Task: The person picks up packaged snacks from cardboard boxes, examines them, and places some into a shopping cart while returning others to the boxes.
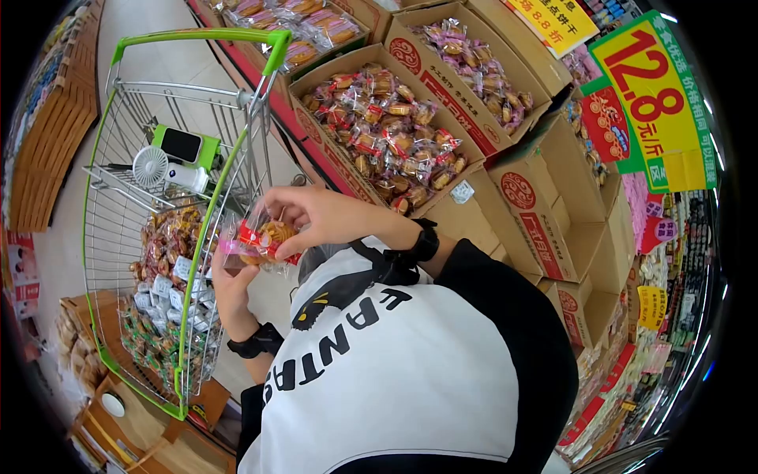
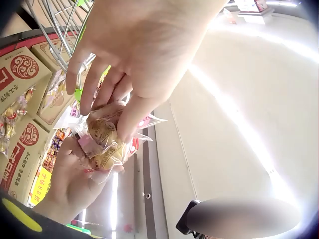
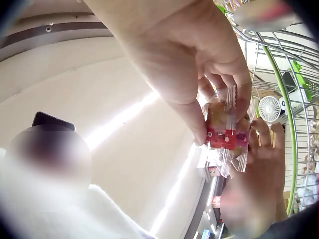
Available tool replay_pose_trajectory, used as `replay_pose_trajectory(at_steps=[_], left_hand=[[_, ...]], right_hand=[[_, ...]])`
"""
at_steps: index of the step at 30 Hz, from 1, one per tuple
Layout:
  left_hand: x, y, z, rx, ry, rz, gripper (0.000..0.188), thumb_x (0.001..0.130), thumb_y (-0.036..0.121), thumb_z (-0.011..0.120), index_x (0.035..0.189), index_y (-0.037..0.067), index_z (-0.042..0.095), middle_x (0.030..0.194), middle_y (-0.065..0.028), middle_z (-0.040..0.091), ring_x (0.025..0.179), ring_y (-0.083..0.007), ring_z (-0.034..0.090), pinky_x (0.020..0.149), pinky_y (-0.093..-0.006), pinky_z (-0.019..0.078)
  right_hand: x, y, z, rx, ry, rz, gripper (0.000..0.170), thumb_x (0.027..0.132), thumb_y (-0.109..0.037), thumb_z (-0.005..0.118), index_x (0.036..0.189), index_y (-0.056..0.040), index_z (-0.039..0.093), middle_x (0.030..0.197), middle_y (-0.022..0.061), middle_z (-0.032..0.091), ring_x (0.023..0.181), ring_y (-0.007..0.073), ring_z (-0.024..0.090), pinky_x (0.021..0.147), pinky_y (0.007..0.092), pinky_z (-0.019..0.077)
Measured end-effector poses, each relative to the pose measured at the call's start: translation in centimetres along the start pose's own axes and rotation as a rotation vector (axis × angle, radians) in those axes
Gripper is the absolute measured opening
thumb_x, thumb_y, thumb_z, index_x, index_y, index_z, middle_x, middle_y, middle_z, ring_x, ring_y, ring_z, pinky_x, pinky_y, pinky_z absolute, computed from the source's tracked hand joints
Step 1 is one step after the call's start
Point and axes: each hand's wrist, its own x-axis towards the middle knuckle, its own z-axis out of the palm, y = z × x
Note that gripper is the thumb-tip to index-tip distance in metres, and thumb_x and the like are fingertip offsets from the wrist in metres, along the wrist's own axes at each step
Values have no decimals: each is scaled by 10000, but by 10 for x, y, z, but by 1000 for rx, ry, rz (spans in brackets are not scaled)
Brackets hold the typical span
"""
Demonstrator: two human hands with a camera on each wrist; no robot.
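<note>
In front of the chest, both hands hold small round golden pastries in clear wrappers with red and pink labels. My right hand pinches a red-labelled wrapped pastry between thumb and fingers. Beside it, my left hand has its thumb and fingers around a pink-labelled wrapped pastry. The two hands almost meet, and the wrappers overlap in every view. In the right wrist view a red label faces the camera. Curled fingers partly hide the pastries.
A green-trimmed shopping cart stands at the left, with bagged snacks, a white fan and a phone. Ahead, a cardboard box holds many wrapped pastries. More boxes and a price sign are at the right.
</note>
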Motion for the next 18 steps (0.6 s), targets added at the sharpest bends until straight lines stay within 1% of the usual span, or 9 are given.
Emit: replay_pose_trajectory(at_steps=[2,3,4,7,8,10,14,15,18], left_hand=[[0,2,-2,24,-34,-12,680,606,212,733,1161,-14,412,979,-67,553,886,-153,537,784,-270,411],[-1,3,-4,44,-58,-21,678,606,220,737,1155,-16,417,975,-67,553,883,-153,537,782,-271,411],[-2,3,-6,45,-64,-25,678,606,220,737,1155,-16,417,975,-67,553,883,-153,537,782,-271,411],[-3,3,-6,76,-77,-76,703,594,266,752,1144,-24,423,972,-65,555,883,-152,539,784,-272,413],[-2,6,-3,66,-104,-87,719,587,290,758,1140,-28,425,972,-64,555,884,-152,539,781,-272,416],[-2,8,-1,56,-130,-97,736,580,314,763,1136,-31,426,973,-64,555,885,-151,538,778,-273,420],[-1,9,-3,69,-145,-125,764,579,335,763,1147,-38,415,985,-73,549,894,-150,535,770,-272,429],[0,9,-4,79,-159,-142,766,584,334,761,1153,-40,410,994,-76,545,897,-151,534,769,-272,430],[2,4,-6,76,-154,-108,790,588,350,756,1168,-46,395,1013,-84,533,905,-157,531,772,-272,428]], right_hand=[[1,3,-1,-29,-10,-1,495,680,-102,693,1083,-42,412,918,62,469,814,112,523,698,222,444],[1,6,-1,-30,-48,-2,484,686,-112,690,1077,-37,415,906,64,472,808,112,521,692,225,447],[2,7,-2,-31,-87,-3,473,691,-122,687,1070,-33,418,894,65,475,802,113,519,685,227,450],[0,4,-2,-48,-108,17,472,692,-133,688,1066,-29,419,868,71,482,796,114,517,671,233,454],[-1,4,-2,-46,-105,19,472,692,-133,688,1066,-29,419,868,71,482,796,114,517,671,233,454],[0,4,-4,-155,-117,12,468,693,-147,689,1057,-26,420,844,77,488,776,119,524,654,239,457],[0,5,-5,-104,-120,13,464,695,-162,690,1050,-29,423,834,71,497,743,122,535,640,239,457],[0,6,-5,-102,-125,-10,469,694,-178,693,1050,-32,425,825,71,505,728,126,539,631,240,455],[-1,6,-7,-153,-107,-45,481,691,-208,696,1053,-39,427,811,72,520,708,131,546,614,241,450]])
